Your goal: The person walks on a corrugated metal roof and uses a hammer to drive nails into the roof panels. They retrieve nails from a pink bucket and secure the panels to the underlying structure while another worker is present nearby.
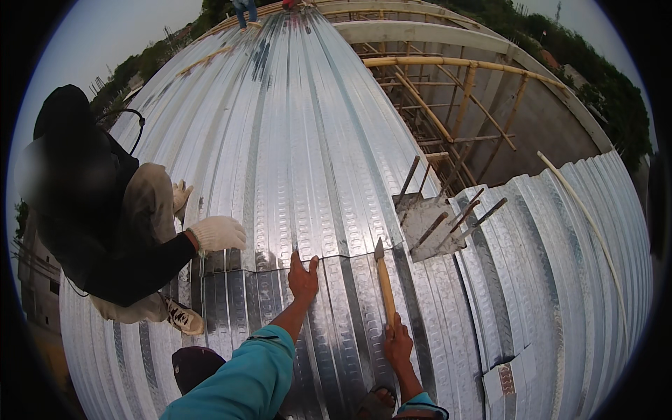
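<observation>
My left hand [303,280] rests on the corrugated metal sheet [287,196], at the seam where its edge overlaps the nearer sheet [245,308]; the fingers and thumb are apart. To its right, my right hand [397,343] is closed round the wooden handle of a hammer [386,287]. The hammer points away from me, and its narrow grey head lies over the same seam. Left of my left hand, a co-worker's white-gloved hand [218,234] reaches over the sheet near the seam.
The co-worker [98,203], in dark clothes, crouches at left. A concrete column stub [437,227] with upright rebar breaks through the decking at right. Beyond it lies an opening with bamboo scaffolding [462,105]. A dark cap [196,367] shows beside my left sleeve. Another person [245,12] stands far off.
</observation>
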The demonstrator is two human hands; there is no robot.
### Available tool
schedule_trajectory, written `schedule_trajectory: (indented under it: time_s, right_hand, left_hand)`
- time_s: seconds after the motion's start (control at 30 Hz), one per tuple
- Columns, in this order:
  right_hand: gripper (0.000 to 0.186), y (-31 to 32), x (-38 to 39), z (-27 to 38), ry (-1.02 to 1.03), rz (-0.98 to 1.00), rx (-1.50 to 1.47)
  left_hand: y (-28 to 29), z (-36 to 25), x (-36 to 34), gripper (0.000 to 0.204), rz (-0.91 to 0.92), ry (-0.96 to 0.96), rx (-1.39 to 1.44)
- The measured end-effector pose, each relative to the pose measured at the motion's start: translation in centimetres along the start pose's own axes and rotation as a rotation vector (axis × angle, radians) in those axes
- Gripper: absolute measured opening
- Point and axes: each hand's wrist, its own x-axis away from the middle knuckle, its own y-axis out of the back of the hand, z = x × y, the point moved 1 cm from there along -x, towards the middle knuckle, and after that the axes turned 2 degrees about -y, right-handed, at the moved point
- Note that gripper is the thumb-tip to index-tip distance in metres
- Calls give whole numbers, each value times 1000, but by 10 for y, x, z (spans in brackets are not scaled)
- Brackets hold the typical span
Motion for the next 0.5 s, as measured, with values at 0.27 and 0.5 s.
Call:
schedule_trajectory:
  time_s: [0.27, 0.5]
  right_hand:
    - [54, 2, -1, 5, 5, 2, 3]
    - [54, 2, -2, 3, 1, 3, -5]
  left_hand:
    - [5, -3, 0, 80, 28, 41, -7]
    - [5, -5, 0, 80, 34, 37, -7]
